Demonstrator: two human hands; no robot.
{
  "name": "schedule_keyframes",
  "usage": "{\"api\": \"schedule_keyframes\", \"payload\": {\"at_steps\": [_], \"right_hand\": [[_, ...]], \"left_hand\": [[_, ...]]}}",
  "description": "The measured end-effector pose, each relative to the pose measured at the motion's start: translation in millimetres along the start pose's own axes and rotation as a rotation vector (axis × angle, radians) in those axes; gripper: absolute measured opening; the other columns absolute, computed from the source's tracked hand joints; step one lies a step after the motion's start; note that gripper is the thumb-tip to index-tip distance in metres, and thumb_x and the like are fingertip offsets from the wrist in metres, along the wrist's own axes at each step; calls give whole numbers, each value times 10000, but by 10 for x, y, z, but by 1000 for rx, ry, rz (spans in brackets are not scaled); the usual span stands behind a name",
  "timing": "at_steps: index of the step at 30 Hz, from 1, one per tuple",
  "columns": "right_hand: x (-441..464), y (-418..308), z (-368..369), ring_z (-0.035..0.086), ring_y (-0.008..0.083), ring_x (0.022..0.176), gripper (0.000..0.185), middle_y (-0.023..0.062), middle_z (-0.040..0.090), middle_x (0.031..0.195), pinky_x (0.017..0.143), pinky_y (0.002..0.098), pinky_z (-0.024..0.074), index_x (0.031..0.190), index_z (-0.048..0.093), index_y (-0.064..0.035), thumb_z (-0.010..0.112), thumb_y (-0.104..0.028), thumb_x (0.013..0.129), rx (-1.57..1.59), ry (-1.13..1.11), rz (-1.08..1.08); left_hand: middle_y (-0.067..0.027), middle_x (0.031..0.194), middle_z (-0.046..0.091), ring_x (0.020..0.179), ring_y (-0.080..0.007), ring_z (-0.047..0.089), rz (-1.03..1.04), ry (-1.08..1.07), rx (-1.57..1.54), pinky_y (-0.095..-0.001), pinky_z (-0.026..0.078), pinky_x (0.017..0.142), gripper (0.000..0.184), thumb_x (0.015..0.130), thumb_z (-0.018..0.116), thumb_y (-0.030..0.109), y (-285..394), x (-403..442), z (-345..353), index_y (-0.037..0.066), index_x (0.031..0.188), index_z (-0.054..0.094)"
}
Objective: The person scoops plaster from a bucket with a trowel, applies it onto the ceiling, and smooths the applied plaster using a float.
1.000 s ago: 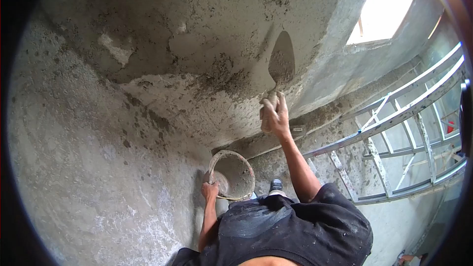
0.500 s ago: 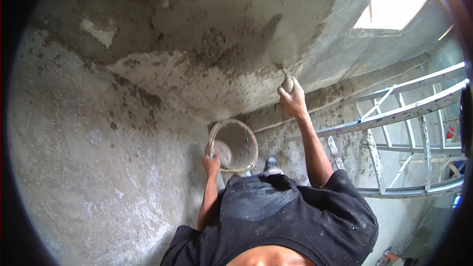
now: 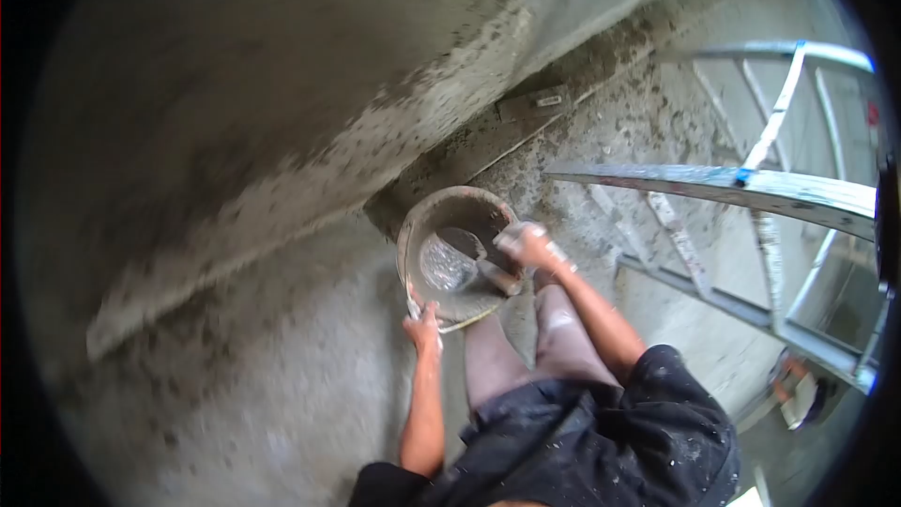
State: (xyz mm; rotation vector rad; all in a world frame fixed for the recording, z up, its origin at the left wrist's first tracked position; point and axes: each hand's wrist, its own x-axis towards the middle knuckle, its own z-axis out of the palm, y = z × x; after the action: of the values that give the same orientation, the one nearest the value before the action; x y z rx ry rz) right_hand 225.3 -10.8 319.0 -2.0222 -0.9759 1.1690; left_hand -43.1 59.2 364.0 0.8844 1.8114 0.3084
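My left hand (image 3: pixel 424 324) is closed on the near left edge of a grey, mortar-stained bucket (image 3: pixel 407 249). The bucket is tilted so that its inside shows, with wet, shiny grey material (image 3: pixel 447 263) at the bottom. A stubby brown tool handle (image 3: pixel 499 277) lies inside by the right wall; its other end is hard to make out. Just above that handle, at the right rim, my right hand (image 3: pixel 527 244) is smeared by motion, with pale mortar on the fingers. Whether it grips anything is not clear.
A mortar-spattered wall (image 3: pixel 282 131) rises ahead, with a ledge (image 3: pixel 450 155) along its foot. On the ledge lies a flat block-like piece (image 3: pixel 535 103). A paint-spotted metal ladder (image 3: pixel 713 190) stands at right. Another person's leg and shoe (image 3: pixel 798 392) show at lower right.
My right hand has come down from the wall, where it held a blurred tool by its handle, to the bucket's right rim. My left hand keeps its hold. The view has tilted downward.
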Motion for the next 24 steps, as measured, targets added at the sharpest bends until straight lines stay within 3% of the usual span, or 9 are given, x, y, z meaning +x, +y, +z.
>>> {"api": "schedule_keyframes", "payload": {"at_steps": [3, 7, 9, 11, 15, 18, 20, 21, 24], "right_hand": [[1047, 1694, 55, 587, 393, 706, 344, 226, 602, 753, 636, 449, 468, 894, 598, -5, 523, -331, 815, -68, 502, 262], [2324, 4057, 182, 598, 347, 816, 320, 237, 599, 894, 720, 438, 469, 986, 575, -17, 475, -284, 841, -441, 420, 430], [2949, 4587, 91, 481, 326, 1089, 486, 194, 464, 1219, 875, 424, 426, 1253, 383, -2, 455, -218, 824, -931, 415, 354], [3410, 4201, -253, 358, 329, 1219, 501, 109, 352, 1354, 1005, 451, 292, 1342, 278, -61, 359, -208, 869, -1151, 600, 156], [3844, 4082, -312, 186, 269, 1325, 483, 69, 197, 1441, 1070, 497, 102, 1375, 225, -208, 285, -265, 899, -1290, 90, 404], [3807, 4674, -36, 473, 287, 1110, 376, 121, 522, 1173, 965, 415, 343, 1221, 466, -188, 384, -197, 855, -1231, 498, -77], [3820, 5460, 420, 591, 316, 821, 271, 153, 606, 928, 670, 426, 473, 1052, 556, -114, 437, -208, 828, -661, 155, -17], [3375, 4819, 346, 520, 171, 546, 193, 71, 557, 712, 447, 342, 415, 932, 569, -105, 429, -192, 831, -1105, 165, -212], [2631, 4290, 765, 570, 298, 827, 248, 157, 593, 935, 707, 398, 458, 922, 580, -56, 578, -223, 740, -650, 27, -55]], "left_hand": [[-135, 985, 577, 757, -196, 588, -122, 117, 8, -301, 498, 543, 436, 704, 640, 61, -350, 524, 274, -82, 1077, 466], [-70, 986, 571, 814, -181, 560, -93, 138, -105, -337, 460, 612, 449, 656, 651, 68, -696, 972, 536, 14, 1072, 492], [-54, 974, 572, 792, -174, 560, -110, 196, -125, -336, 444, 612, 440, 651, 649, 62, -1114, 1328, 392, 39, 1065, 504], [-38, 998, 526, 873, -152, 532, -326, 214, -81, -260, 439, 656, 503, 661, 629, 61, -1249, 1501, 291, 63, 1141, 479], [-34, 881, 536, 720, -129, 539, -192, 305, -252, -257, 432, 552, 417, 669, 613, 31, -1215, 1531, 334, 42, 1069, 494], [-62, 769, 556, 552, -154, 533, -226, 335, -79, -266, 445, 477, 333, 658, 637, -18, -1202, 1527, 74, 2, 965, 509], [-81, 792, 572, 609, -169, 561, -157, 343, -118, -278, 447, 474, 331, 690, 632, 22, -1233, 1435, -95, -11, 993, 502], [-99, 814, 588, 666, -184, 590, -130, 325, -128, -290, 449, 472, 338, 722, 627, 62, -1227, 1380, -148, -25, 1021, 495], [-143, 884, 605, 704, -208, 604, -306, 401, -28, -314, 472, 492, 375, 734, 643, 99, -1106, 1162, -418, -37, 1039, 473]]}}
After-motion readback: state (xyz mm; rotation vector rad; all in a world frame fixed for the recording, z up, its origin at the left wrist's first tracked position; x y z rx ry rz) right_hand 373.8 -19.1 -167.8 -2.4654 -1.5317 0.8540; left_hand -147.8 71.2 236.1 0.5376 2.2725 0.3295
